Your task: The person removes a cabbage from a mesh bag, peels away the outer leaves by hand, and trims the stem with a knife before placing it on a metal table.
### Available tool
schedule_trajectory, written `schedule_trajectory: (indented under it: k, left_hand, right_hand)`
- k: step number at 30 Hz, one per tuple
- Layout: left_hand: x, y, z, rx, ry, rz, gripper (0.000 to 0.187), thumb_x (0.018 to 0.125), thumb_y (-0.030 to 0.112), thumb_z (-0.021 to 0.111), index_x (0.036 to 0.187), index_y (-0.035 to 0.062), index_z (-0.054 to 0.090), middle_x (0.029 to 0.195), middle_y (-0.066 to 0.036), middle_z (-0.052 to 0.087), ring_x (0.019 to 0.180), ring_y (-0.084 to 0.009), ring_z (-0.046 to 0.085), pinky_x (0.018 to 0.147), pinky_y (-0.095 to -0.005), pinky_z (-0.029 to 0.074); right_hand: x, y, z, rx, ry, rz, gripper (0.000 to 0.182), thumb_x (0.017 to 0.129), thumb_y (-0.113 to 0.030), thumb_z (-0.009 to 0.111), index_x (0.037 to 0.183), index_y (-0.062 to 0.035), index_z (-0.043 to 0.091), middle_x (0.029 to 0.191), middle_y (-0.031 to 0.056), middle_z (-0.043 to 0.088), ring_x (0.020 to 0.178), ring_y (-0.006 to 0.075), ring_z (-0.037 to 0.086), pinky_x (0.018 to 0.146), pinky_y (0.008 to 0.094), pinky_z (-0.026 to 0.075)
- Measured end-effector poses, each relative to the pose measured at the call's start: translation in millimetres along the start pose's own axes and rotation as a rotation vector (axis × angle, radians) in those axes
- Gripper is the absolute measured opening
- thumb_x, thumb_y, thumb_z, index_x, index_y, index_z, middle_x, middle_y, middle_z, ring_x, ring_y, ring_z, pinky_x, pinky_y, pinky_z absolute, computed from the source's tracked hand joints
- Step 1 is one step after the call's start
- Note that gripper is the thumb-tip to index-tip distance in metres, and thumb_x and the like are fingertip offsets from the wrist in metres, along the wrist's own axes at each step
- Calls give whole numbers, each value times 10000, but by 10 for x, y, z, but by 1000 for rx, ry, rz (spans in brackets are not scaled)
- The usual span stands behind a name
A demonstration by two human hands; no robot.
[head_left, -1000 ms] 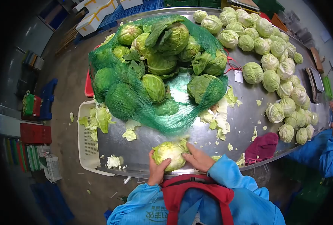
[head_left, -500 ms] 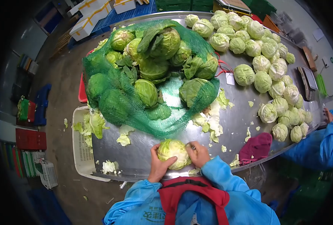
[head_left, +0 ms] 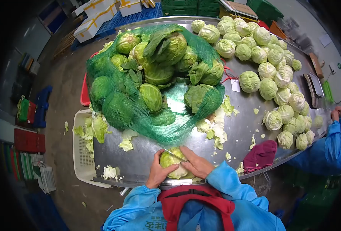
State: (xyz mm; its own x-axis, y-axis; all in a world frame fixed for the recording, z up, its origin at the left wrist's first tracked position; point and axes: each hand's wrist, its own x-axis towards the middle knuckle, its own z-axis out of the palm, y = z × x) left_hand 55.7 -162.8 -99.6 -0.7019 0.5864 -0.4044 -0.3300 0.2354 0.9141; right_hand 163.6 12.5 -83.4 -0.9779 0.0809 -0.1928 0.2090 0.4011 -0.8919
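At the near edge of the metal table, a cabbage [head_left: 166, 159] sits between my hands. My left hand [head_left: 157, 172] grips its left side, thumb across the front. My right hand [head_left: 197, 164] is at the right side, fingers closed on a thin knife [head_left: 172, 154] whose blade lies slantwise over the top of the cabbage; the handle is hidden in the palm. Just beyond, a green mesh bag [head_left: 155, 131] lies spread open with several leafy cabbages [head_left: 151, 97] in it.
Trimmed cabbages [head_left: 267, 89] are heaped along the right and far side of the metal table [head_left: 138, 163]. A white crate [head_left: 82, 169] with leaves stands at left. Leaf scraps [head_left: 217, 129] and a maroon cloth [head_left: 261, 156] lie near. Another person's sleeve [head_left: 334, 144] shows at right.
My right hand has turned and come over the cabbage, and the knife blade now shows across its top. The cabbage has rolled in my left hand. The other person's hands have shifted slightly.
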Motion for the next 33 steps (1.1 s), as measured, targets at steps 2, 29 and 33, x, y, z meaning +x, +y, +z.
schedule_trajectory:
  k: [2, 29, 33]
  left_hand:
    - [24, -81, -36, 16, 2, -2, 864, 658, 222, 854, 1300, -61, 350, 1205, -182, 512, 1118, -227, 521, 959, -334, 437]
    - [84, 115, -194, 110, 50, 26, 927, 599, 199, 879, 1300, -27, 316, 1176, -200, 526, 1091, -244, 539, 934, -347, 459]
    - [215, 307, -70, 303, 5, 35, 953, 576, 308, 892, 1282, -35, 350, 1146, -213, 550, 1097, -271, 548, 924, -356, 461]
  right_hand:
    - [-46, 10, 42, -40, 15, -16, 622, 965, -301, 486, 1451, -2, 238, 1443, 308, 300, 1317, 426, 356, 1089, 391, 311]
    - [-536, 387, -288, 150, 502, 527, 548, 932, -209, 525, 1411, -20, 336, 1190, 272, 565, 1027, 344, 598, 880, 396, 454]
    - [-275, -103, -164, -46, 486, 180, 654, 908, -238, 566, 1431, 24, 272, 1332, 300, 442, 1095, 350, 569, 927, 401, 439]
